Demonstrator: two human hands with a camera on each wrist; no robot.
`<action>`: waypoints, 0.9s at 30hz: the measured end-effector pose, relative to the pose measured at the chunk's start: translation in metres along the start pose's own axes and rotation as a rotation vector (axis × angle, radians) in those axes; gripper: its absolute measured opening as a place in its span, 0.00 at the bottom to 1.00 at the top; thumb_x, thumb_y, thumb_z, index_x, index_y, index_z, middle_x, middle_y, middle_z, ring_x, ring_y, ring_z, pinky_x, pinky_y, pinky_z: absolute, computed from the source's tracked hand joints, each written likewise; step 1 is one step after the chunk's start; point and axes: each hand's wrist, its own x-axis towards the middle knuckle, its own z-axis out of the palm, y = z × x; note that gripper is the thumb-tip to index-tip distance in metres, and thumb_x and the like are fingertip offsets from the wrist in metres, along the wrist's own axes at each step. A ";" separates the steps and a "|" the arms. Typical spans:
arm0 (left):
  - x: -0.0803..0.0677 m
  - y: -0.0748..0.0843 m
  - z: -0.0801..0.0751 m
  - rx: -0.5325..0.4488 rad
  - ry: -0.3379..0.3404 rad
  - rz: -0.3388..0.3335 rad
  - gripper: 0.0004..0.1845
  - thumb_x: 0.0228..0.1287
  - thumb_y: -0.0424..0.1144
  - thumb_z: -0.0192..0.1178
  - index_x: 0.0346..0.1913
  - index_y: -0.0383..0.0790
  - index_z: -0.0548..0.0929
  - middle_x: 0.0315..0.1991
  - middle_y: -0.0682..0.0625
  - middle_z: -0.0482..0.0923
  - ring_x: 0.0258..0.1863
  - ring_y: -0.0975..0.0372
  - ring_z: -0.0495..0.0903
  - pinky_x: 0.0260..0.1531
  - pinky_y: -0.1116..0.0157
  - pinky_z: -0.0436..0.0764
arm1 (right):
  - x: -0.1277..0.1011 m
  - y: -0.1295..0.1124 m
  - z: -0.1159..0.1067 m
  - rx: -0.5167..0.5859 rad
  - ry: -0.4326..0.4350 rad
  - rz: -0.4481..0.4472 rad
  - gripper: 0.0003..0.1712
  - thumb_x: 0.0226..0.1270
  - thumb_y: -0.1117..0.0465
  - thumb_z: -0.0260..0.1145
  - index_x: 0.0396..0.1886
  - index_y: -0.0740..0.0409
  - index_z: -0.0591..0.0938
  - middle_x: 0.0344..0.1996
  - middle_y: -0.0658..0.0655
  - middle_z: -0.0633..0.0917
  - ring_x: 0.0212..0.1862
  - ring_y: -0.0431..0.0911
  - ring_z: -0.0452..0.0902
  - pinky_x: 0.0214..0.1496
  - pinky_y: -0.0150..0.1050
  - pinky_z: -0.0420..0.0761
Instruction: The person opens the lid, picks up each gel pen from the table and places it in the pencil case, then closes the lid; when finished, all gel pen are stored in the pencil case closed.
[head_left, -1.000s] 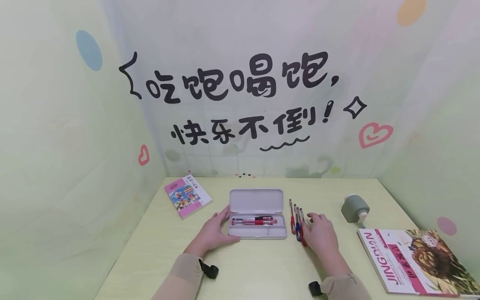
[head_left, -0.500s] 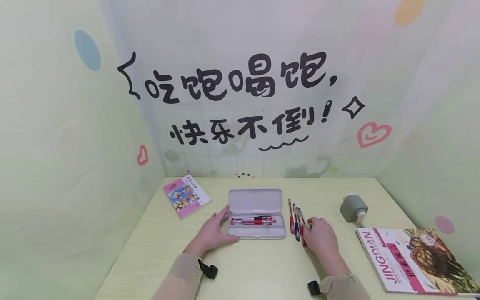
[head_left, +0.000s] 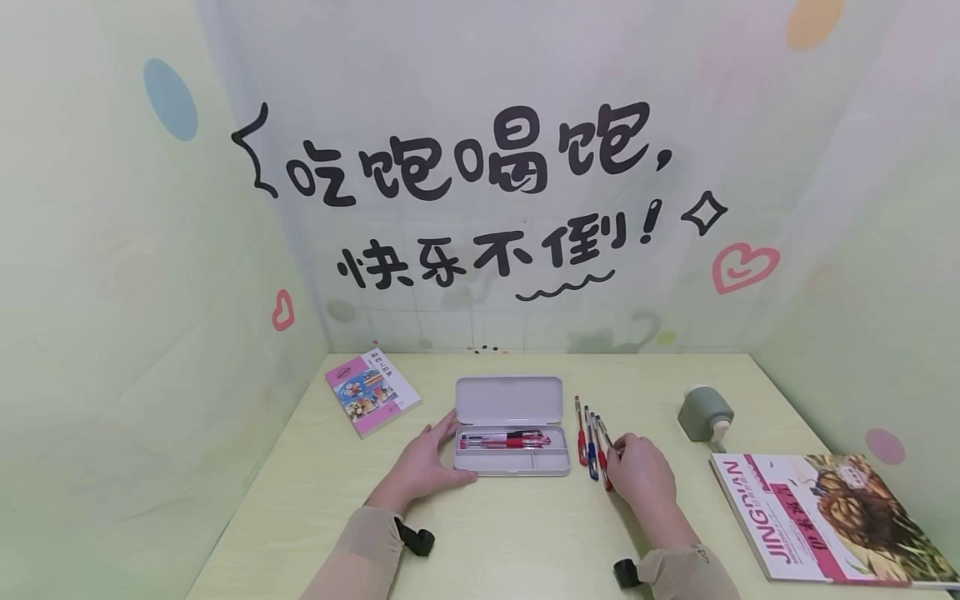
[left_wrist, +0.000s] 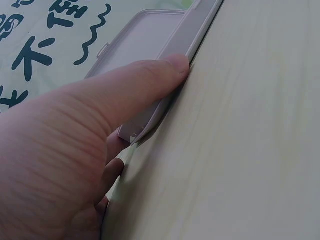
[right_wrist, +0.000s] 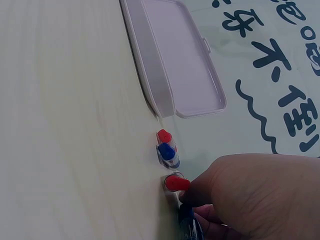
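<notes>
The loose pens [head_left: 592, 435] lie on the desk [head_left: 495, 533] just right of the open pencil case [head_left: 512, 451] — the right hand [head_left: 637, 471] has now curled its grip onto one, while the left hand [head_left: 423, 462] still steadies the case with relaxed fingers

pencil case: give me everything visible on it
The pencil case is a flat, rounded-corner rectangular box, pale grey, plastic by its look. It lies open on the table, lid folded back flat toward the wall, with a small clasp tab on the lid's edge. The tray holds red-and-black pens lying lengthwise above a thin divider. The left hand rests against its left end, thumb along the front edge.
</notes>
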 end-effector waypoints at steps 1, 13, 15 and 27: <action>0.000 0.000 0.000 -0.004 0.000 0.001 0.71 0.48 0.64 0.86 0.90 0.50 0.56 0.82 0.57 0.73 0.89 0.37 0.56 0.88 0.34 0.56 | 0.000 0.000 0.000 0.001 -0.001 0.001 0.19 0.79 0.57 0.64 0.55 0.70 0.85 0.43 0.66 0.86 0.39 0.54 0.81 0.41 0.53 0.87; -0.001 0.001 -0.001 -0.007 0.000 0.001 0.70 0.48 0.64 0.86 0.90 0.50 0.56 0.82 0.57 0.74 0.89 0.37 0.56 0.88 0.34 0.56 | -0.001 0.001 0.001 0.018 0.065 -0.019 0.19 0.80 0.57 0.61 0.56 0.69 0.85 0.44 0.67 0.85 0.40 0.55 0.82 0.40 0.53 0.87; -0.001 0.001 -0.001 -0.007 -0.001 0.000 0.70 0.49 0.64 0.86 0.90 0.50 0.56 0.82 0.58 0.73 0.89 0.36 0.56 0.88 0.33 0.57 | -0.001 0.000 0.001 0.020 0.101 -0.039 0.19 0.81 0.57 0.61 0.57 0.68 0.85 0.45 0.66 0.85 0.43 0.56 0.82 0.41 0.54 0.87; -0.001 0.001 -0.002 -0.012 -0.005 0.002 0.70 0.48 0.64 0.86 0.90 0.50 0.56 0.82 0.57 0.73 0.89 0.37 0.55 0.89 0.34 0.56 | -0.002 -0.028 0.011 0.066 0.278 -0.290 0.10 0.79 0.62 0.67 0.53 0.61 0.87 0.48 0.64 0.87 0.47 0.63 0.81 0.49 0.60 0.84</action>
